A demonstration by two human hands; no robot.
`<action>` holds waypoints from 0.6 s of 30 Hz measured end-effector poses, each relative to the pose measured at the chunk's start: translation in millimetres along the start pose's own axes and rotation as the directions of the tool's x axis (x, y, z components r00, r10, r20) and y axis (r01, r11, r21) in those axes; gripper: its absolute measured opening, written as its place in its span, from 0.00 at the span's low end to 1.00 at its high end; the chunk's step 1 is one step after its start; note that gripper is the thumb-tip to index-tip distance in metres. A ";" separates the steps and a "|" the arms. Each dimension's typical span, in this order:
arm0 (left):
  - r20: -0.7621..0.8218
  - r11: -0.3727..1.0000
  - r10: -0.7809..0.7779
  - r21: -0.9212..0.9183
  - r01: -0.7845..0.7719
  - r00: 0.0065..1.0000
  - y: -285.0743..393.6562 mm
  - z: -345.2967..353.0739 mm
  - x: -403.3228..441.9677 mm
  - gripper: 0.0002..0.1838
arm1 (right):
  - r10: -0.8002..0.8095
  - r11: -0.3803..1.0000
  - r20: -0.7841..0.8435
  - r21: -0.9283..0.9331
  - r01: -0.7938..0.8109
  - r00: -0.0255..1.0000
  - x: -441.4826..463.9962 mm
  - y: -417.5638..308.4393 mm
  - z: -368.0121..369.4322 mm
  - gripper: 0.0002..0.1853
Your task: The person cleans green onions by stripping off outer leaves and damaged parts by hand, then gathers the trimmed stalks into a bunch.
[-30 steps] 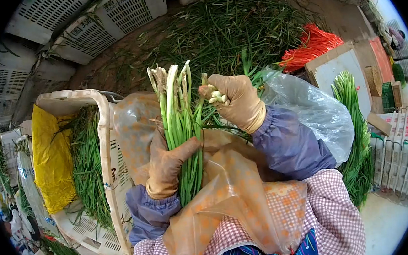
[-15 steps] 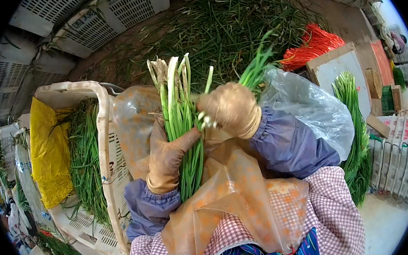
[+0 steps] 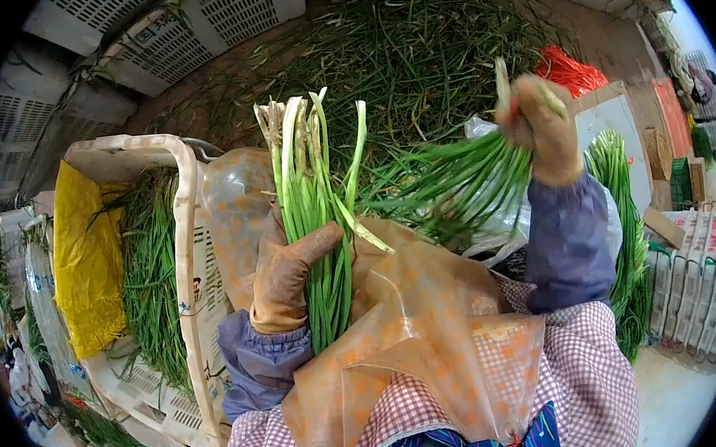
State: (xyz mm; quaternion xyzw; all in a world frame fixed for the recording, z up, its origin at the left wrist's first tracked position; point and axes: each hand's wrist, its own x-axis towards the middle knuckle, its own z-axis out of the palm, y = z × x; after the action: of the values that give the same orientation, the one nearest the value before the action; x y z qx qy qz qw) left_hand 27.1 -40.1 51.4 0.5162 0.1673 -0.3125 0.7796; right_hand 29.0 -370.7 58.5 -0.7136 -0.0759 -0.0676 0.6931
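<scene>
My left hand (image 3: 284, 271), in a brown glove, is wrapped round a thick bunch of green onions (image 3: 309, 189), its thumb across the front. The pale, uneven stem ends point up and away from me. One stalk (image 3: 365, 235) leans out of the bunch to the right with its white end low. Up at the right, my gloved right hand (image 3: 542, 129) is closed on a smaller bunch of green onions (image 3: 472, 181). Their leaves trail to the left, blurred by motion, and pale ends show above the fingers. An orange-spotted plastic apron (image 3: 406, 304) covers my lap.
A white crate (image 3: 184, 262) at the left holds green leaves and a yellow sack (image 3: 88, 261). Leaf scraps (image 3: 395, 52) litter the floor ahead. Clear plastic (image 3: 501, 229), red ties (image 3: 569, 72) and another green bunch (image 3: 620, 245) are at the right.
My right hand has moved from beside the left bunch to the upper right, carrying the smaller bunch. A stalk now leans out of the left bunch; my left hand has barely moved.
</scene>
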 end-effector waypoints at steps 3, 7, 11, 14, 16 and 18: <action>0.064 0.999 -0.044 -0.026 0.046 0.997 3.5 4.7 -1.8 0.18 | -0.038 0.959 -0.213 -0.283 -0.025 0.976 18.6 17.3 26.0 0.15; 0.131 1.000 -0.015 0.015 0.014 0.991 -2.4 2.4 0.5 0.21 | 0.265 0.964 0.042 -0.003 -0.265 0.963 21.1 19.9 112.9 0.14; 0.200 1.000 0.012 -0.020 -0.008 0.980 -3.1 -12.6 1.1 0.23 | 0.090 0.993 -0.009 -0.081 -0.091 0.996 36.3 24.5 100.1 0.12; 0.215 0.993 -0.051 -0.091 0.072 0.975 5.7 -21.5 -1.7 0.22 | -0.229 0.855 -0.361 -0.519 0.009 0.904 60.1 20.4 33.9 0.16; 0.251 0.972 -0.060 -0.205 0.114 0.966 5.3 -21.1 -3.8 0.22 | -0.396 0.707 -0.479 -0.704 -0.073 0.783 67.1 34.7 -32.7 0.15; 0.312 0.938 -0.096 -0.290 0.191 0.945 7.3 -20.8 -4.4 0.23 | -0.476 0.677 -0.517 -0.732 -0.079 0.711 67.9 17.8 -32.4 0.10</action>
State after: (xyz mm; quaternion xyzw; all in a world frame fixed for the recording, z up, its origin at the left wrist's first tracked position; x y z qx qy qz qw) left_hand 29.9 -17.9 50.5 0.3190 0.1356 -0.4112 0.8431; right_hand 99.4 -402.6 55.7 -0.8334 0.1282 -0.4255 0.3286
